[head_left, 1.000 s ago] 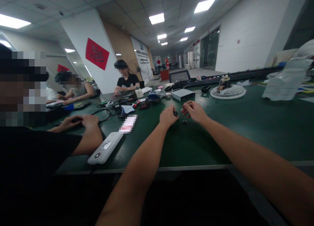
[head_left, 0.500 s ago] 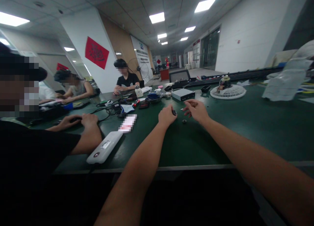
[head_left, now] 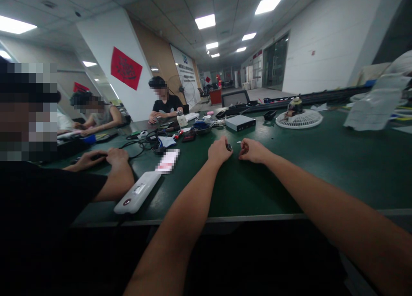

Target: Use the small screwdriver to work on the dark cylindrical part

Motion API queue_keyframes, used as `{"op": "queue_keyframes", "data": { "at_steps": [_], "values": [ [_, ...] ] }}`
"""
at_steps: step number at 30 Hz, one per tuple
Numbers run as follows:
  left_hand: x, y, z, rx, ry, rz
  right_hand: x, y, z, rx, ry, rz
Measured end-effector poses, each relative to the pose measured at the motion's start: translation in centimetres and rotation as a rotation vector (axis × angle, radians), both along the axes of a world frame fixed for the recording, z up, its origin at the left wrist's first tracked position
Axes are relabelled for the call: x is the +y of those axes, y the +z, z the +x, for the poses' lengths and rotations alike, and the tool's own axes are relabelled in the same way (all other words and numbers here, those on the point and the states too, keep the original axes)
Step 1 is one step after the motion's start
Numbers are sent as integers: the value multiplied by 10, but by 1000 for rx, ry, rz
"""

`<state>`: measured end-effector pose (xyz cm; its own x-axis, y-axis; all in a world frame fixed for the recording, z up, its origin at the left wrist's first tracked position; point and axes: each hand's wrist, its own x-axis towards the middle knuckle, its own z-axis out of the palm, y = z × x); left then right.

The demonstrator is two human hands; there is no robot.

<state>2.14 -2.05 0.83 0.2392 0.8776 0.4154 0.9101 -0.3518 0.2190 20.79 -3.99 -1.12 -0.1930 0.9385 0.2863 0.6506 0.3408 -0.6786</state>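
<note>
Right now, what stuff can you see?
table: 1, green, middle
white device: 1, white, near left
screen: 1, blurred pink, beyond the white device
cables: several, black, left of centre
box: 1, silver, far side
clutter: lots, mixed colours, left of the box
fan guard: 1, white, right of the box
chairs: several, black, background
posters: at least 2, red, left background
lights: several, white, overhead
people: at least 3, dark or pale tops, left and across
dark piece: 1, black, in left hand
white bit: 1, white, beside right hand
left hand: 1, bare, middle
right hand: 1, bare, middle, grip unclear
</note>
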Motion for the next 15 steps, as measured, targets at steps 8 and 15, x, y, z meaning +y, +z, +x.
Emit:
{"op": "queue_keyframes", "data": {
  "at_steps": [8, 15],
  "values": [
    [3, -3, 2, -9, -96, 5, 4, -2, -2, 309, 28, 115],
    [4, -4, 3, -8, -225, -4, 8, -2, -2, 539, 98, 193]
  ]
}}
